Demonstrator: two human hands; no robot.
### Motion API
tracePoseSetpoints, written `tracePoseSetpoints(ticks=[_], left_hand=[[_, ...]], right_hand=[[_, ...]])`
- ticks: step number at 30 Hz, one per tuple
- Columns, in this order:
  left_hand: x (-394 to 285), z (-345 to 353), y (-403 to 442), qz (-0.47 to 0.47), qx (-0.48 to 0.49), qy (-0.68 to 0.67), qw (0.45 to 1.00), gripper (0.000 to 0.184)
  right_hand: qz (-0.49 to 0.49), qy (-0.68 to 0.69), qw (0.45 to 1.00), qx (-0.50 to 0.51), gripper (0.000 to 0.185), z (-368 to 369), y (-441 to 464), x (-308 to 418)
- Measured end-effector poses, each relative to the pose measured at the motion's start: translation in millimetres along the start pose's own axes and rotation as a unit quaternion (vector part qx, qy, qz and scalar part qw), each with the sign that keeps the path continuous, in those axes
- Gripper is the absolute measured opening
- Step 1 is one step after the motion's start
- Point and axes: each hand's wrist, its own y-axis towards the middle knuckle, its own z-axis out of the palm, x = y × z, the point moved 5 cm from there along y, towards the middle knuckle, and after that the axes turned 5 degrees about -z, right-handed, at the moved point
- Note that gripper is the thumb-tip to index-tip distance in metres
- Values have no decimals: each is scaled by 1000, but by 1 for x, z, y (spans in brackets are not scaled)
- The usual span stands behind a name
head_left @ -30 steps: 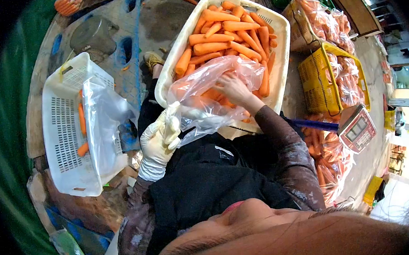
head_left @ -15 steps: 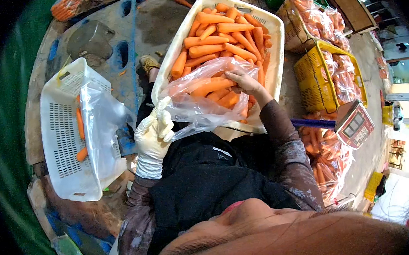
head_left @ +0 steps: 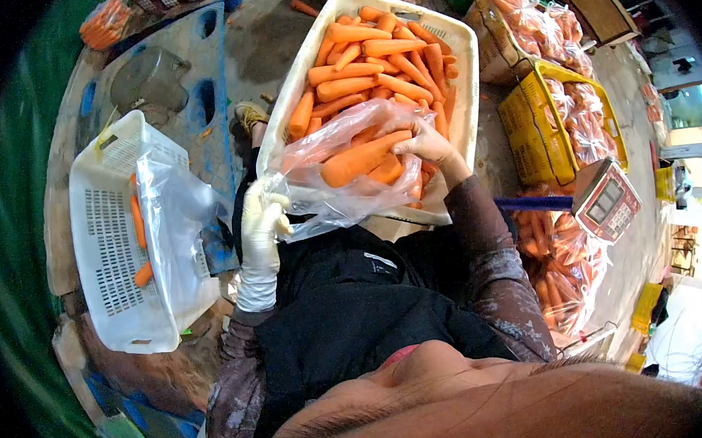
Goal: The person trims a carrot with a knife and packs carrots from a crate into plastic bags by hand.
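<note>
From left to right, takes in a green sheet (head_left: 14, 283) at the border of the view, a white perforated crate (head_left: 108, 236) with plastic film (head_left: 173, 215) draped over its right wall, a grey-and-blue pallet (head_left: 200, 152), then a white tub (head_left: 463, 81) heaped with loose carrots (head_left: 361, 68) toward its far edge, and beyond that, on a grey concrete floor (head_left: 623, 90), a yellow crate (head_left: 527, 137) of bagged carrots, filled bags (head_left: 562, 269) and a weighing scale (head_left: 608, 201). With the gloved left hand (head_left: 262, 221), pinches the left end of a clear bag (head_left: 331, 219) beside the tub's near left corner, with fingers curled in around the plastic. With the bare right hand (head_left: 427, 144), inside the tub's right edge, grasps the narrower end of a large carrot (head_left: 363, 159) lying across the bag's mouth, with the thumb uppermost and some fingers hidden behind. Has the bag over the near left part of the tub, reaching to its near edge, with more carrots showing inside. Between white crate and tub, shows the pallet's blue edge and a shoe (head_left: 252, 116); along the tub's near edge, dark clothing (head_left: 347, 280) close by; between the tub's right edge and the yellow crate, a strip of floor.
</note>
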Motion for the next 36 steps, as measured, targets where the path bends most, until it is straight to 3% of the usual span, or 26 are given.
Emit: tracePoseSetpoints(ticks=[1, 2, 3, 5, 6, 7, 9, 10, 12, 13, 14, 16, 21, 23, 30, 36], left_hand=[[-8, -4, -3, 119, -134, 319, 931, 69], [-28, 17, -11, 217, -180, 444, 851, 75], [-46, 41, -19, 357, -248, 593, 678, 78], [-53, 71, -24, 389, -147, 580, 700, 74], [-41, 77, -16, 329, -25, 542, 773, 71], [-33, 92, -13, 307, 41, 575, 757, 72], [-3, 111, -5, 213, 128, 562, 789, 72], [6, 116, -2, 215, 137, 564, 785, 72], [29, 119, 8, 87, 177, 465, 863, 69], [38, 124, 7, 85, 189, 473, 856, 69], [43, 127, 7, 80, 168, 417, 890, 66], [60, 131, 7, 98, 130, 345, 924, 60], [78, 147, 4, 112, 156, 381, 904, 60], [81, 154, 0, 115, 145, 425, 886, 61], [95, 191, -18, 54, 219, 400, 888, 57], [105, 201, -27, 11, 271, 338, 901, 62]], right_hand=[[-1, -30, 1000, -6, 45, -1, -4, 6], [-5, -30, 999, -12, 45, 4, -8, 14], [-23, 13, 998, -55, 41, 9, -13, 24], [-47, 57, 991, -107, 39, 14, -27, 30], [-20, 70, 991, -115, 39, 16, -35, 27], [7, 83, 989, -121, 40, 19, -43, 22], [-1, 110, 986, -128, 41, 40, -58, 40], [-7, 160, 977, -141, 39, 44, -64, 36], [-23, 214, 963, -165, 36, 51, -75, 23], [-51, 296, 932, -205, 33, 54, -80, 16], [-82, 374, 891, -244, 30, 56, -87, 10], [-114, 353, 895, -247, 23, 65, -103, 16], [-137, 233, 884, -381, 12, 57, -169, 5], [-171, 300, 846, -407, 9, 59, -208, -5], [-355, 394, 791, -305, 14, 73, -262, -7], [-382, 394, 778, -306, 20, 75, -257, -1]])
